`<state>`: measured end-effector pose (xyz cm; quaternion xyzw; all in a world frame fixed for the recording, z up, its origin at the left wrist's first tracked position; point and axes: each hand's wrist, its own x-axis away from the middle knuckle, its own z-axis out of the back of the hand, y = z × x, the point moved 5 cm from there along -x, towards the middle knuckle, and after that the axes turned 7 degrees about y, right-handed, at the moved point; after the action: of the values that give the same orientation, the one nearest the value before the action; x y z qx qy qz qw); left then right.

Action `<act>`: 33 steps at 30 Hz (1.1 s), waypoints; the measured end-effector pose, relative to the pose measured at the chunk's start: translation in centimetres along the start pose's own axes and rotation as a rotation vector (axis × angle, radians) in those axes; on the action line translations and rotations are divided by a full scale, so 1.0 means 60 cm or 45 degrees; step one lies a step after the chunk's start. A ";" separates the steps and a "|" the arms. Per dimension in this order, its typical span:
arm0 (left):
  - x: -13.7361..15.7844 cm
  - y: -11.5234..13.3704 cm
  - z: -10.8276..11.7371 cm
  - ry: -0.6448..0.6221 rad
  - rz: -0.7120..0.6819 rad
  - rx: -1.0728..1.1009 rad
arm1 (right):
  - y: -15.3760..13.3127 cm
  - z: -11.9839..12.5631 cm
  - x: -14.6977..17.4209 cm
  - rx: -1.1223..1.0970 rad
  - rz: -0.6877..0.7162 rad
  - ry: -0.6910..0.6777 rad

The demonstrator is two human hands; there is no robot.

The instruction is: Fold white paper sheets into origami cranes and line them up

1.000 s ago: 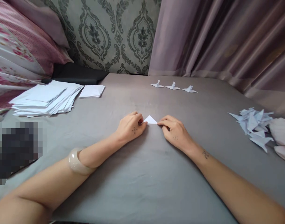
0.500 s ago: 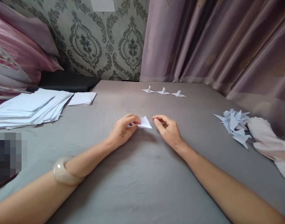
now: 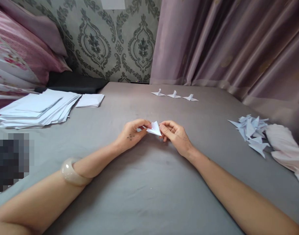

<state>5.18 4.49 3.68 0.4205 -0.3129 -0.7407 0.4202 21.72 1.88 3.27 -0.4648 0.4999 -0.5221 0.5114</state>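
Observation:
A small folded piece of white paper (image 3: 155, 128), roughly triangular, is held just above the grey cloth in the middle of the view. My left hand (image 3: 134, 131) pinches its left side between thumb and fingers. At the paper's right edge is my right hand (image 3: 175, 134), its thumb and index finger closed together at the fold; they seem to touch the edge. The lower fingers of the right hand curl under. A pale bangle (image 3: 72, 171) circles my left wrist.
Three folded paper birds (image 3: 174, 94) stand in a row at the back. Left lie a stack of white sheets (image 3: 36, 109) and a smaller stack (image 3: 90, 100). On the right, a pile of folded paper birds (image 3: 252, 127) lies beside a pale cloth (image 3: 284, 143). Curtains (image 3: 200, 42) hang behind.
My right hand has closed the gap and now meets the paper's right edge. My left hand still pinches the paper. The whole view has shifted slightly.

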 end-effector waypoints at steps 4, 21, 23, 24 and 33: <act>0.001 0.003 -0.002 -0.028 -0.117 -0.002 | 0.001 -0.001 -0.001 -0.021 -0.015 -0.032; -0.004 -0.003 0.001 0.057 -0.013 0.298 | 0.015 -0.005 -0.004 0.039 0.012 -0.029; -0.005 -0.006 0.000 0.042 0.052 0.393 | 0.019 -0.007 -0.003 0.087 0.001 -0.058; -0.006 -0.008 0.000 0.037 0.078 0.430 | 0.020 -0.008 -0.002 0.105 -0.008 -0.065; -0.006 -0.017 -0.003 0.032 0.302 0.595 | 0.017 -0.007 0.002 0.126 -0.086 -0.123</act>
<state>5.07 5.25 2.91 0.4758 -0.5172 -0.5886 0.3995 21.38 1.80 2.23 -0.4804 0.4322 -0.5401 0.5392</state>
